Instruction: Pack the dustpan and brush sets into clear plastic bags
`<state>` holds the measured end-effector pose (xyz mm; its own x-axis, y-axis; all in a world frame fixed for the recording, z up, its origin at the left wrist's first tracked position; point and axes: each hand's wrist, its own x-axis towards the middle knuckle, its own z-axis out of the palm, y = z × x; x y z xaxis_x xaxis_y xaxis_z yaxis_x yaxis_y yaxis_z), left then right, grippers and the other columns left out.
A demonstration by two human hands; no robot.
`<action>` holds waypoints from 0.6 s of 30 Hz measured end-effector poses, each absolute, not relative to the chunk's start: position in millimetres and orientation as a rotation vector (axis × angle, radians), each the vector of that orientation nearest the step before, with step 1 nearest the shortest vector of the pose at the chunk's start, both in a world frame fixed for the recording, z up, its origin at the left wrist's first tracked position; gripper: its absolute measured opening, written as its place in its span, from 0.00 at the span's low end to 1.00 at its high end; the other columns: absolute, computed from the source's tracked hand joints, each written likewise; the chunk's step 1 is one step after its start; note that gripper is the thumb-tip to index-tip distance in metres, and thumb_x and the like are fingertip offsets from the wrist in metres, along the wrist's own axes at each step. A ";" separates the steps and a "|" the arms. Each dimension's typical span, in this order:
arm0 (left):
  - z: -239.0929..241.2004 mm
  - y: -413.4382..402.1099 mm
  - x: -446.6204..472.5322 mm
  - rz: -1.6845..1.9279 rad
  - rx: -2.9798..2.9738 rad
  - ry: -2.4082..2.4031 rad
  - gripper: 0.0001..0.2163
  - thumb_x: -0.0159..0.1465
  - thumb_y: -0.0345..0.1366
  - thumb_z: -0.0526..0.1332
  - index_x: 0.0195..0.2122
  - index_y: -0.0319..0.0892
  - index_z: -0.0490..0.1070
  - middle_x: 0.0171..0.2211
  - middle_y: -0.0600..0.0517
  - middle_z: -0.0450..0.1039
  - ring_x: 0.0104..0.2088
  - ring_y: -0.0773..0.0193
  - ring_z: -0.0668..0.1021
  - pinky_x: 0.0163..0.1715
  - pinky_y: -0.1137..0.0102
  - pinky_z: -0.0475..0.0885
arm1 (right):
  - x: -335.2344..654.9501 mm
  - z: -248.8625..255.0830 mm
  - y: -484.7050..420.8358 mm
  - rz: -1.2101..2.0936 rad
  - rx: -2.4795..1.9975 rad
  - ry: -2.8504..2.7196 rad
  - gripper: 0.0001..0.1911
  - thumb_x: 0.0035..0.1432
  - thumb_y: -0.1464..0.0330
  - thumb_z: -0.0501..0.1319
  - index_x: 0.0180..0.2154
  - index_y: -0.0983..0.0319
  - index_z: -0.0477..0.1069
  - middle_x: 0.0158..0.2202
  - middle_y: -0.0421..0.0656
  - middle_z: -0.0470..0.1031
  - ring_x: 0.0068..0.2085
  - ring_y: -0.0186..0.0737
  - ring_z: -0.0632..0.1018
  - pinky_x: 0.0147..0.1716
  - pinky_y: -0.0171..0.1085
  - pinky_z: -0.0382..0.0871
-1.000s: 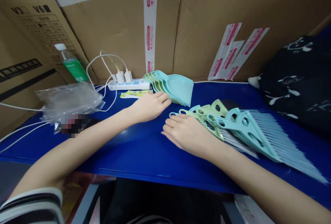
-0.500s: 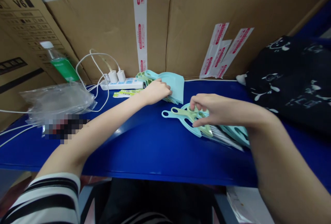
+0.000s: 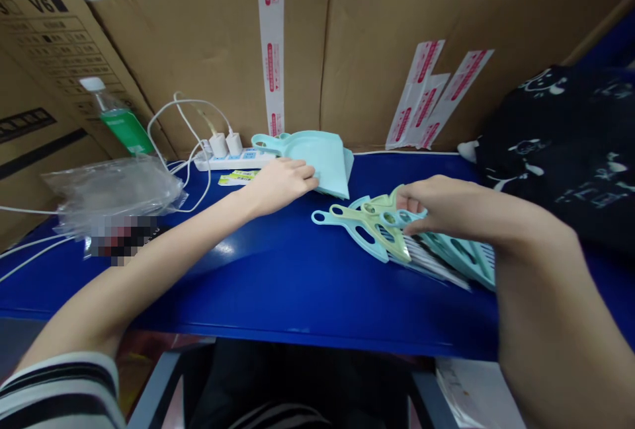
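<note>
My left hand (image 3: 288,181) pinches the near edge of a light blue dustpan (image 3: 320,151), the top one of a stack at the back of the table. Another dustpan's edge shows beneath it at the right. My right hand (image 3: 441,207) is over a pile of small hand brushes, its thumb and fingers closed on the ringed handle end of a light blue brush (image 3: 397,219). Beside it lies a pale green brush (image 3: 364,219) with its handle to the left. More blue brush heads (image 3: 459,257) with striped bristles lie under my right wrist.
On the blue table (image 3: 278,270) stand a white power strip (image 3: 203,163) with chargers and cables and a green-labelled bottle (image 3: 124,121). Clear plastic bags (image 3: 116,191) lie at left. Cardboard boxes (image 3: 198,45) wall the back; a black patterned bag (image 3: 560,138) sits at right.
The top dustpan has shifted left with my left hand, uncovering part of the one below. My right hand has moved right, and its spread fingers have closed on a brush handle.
</note>
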<state>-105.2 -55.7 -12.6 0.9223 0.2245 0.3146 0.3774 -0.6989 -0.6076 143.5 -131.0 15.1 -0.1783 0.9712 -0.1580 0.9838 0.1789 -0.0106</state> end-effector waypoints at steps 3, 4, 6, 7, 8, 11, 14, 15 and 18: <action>-17.0 -77.8 -130.4 -0.309 -2.330 -0.364 0.10 0.66 0.25 0.52 0.37 0.39 0.73 0.26 0.52 0.72 0.26 0.65 0.73 0.24 0.71 0.65 | 141.8 12.8 -132.7 -0.027 1.909 2.376 0.09 0.47 0.72 0.66 0.26 0.58 0.65 0.30 0.45 0.75 0.30 0.45 0.75 0.26 0.39 0.65; -19.4 -85.9 -138.5 -0.330 -2.312 -0.352 0.11 0.67 0.24 0.51 0.39 0.39 0.73 0.26 0.52 0.72 0.26 0.66 0.73 0.24 0.71 0.66 | 141.1 11.2 -133.1 0.014 1.899 2.385 0.09 0.49 0.73 0.65 0.26 0.58 0.64 0.30 0.45 0.75 0.30 0.45 0.74 0.26 0.39 0.64; -24.5 -101.9 -152.5 -0.397 -2.287 -0.311 0.11 0.67 0.23 0.50 0.41 0.38 0.72 0.27 0.53 0.73 0.27 0.67 0.73 0.24 0.72 0.66 | 139.2 6.9 -133.6 0.095 1.871 2.406 0.09 0.51 0.74 0.62 0.26 0.59 0.63 0.29 0.44 0.74 0.29 0.44 0.74 0.26 0.39 0.63; -26.8 -109.4 -158.0 -0.415 -2.294 -0.282 0.11 0.67 0.23 0.50 0.41 0.37 0.71 0.27 0.53 0.74 0.27 0.68 0.73 0.25 0.73 0.66 | 138.0 4.3 -133.8 0.137 1.857 2.428 0.08 0.51 0.75 0.61 0.26 0.59 0.63 0.29 0.44 0.74 0.29 0.44 0.74 0.26 0.39 0.63; -28.4 -116.1 -162.4 -0.427 -2.311 -0.249 0.11 0.67 0.22 0.50 0.41 0.36 0.71 0.27 0.53 0.74 0.27 0.68 0.73 0.24 0.73 0.66 | 136.7 1.5 -133.8 0.173 1.840 2.467 0.08 0.52 0.76 0.60 0.27 0.59 0.63 0.30 0.44 0.73 0.29 0.43 0.74 0.26 0.39 0.62; -28.9 -131.3 -170.5 -0.417 -2.382 -0.189 0.10 0.67 0.22 0.51 0.41 0.35 0.70 0.25 0.54 0.72 0.26 0.68 0.73 0.23 0.72 0.66 | 131.2 -6.5 -133.1 0.240 1.756 2.617 0.08 0.53 0.78 0.54 0.27 0.59 0.62 0.29 0.43 0.71 0.27 0.40 0.72 0.24 0.37 0.60; -24.4 -140.6 -174.4 -0.399 -2.461 -0.209 0.10 0.68 0.23 0.50 0.42 0.35 0.70 0.25 0.55 0.71 0.26 0.69 0.73 0.22 0.72 0.66 | 122.6 -11.1 -131.7 0.270 1.642 2.755 0.08 0.54 0.77 0.52 0.28 0.59 0.62 0.29 0.42 0.70 0.23 0.37 0.69 0.21 0.37 0.57; -23.0 -142.9 -175.1 -0.400 -2.491 -0.217 0.10 0.68 0.23 0.50 0.42 0.35 0.70 0.25 0.55 0.71 0.26 0.68 0.73 0.22 0.72 0.66 | 119.0 -11.7 -131.2 0.259 1.593 2.806 0.08 0.54 0.77 0.52 0.28 0.59 0.62 0.29 0.42 0.70 0.24 0.38 0.69 0.21 0.37 0.57; -22.4 -148.5 -175.5 -0.399 -2.585 -0.213 0.12 0.69 0.24 0.49 0.40 0.35 0.71 0.23 0.55 0.69 0.24 0.68 0.72 0.20 0.72 0.65 | 107.4 -11.9 -131.0 0.164 1.458 2.923 0.07 0.56 0.76 0.53 0.30 0.59 0.64 0.31 0.44 0.71 0.27 0.39 0.72 0.23 0.36 0.60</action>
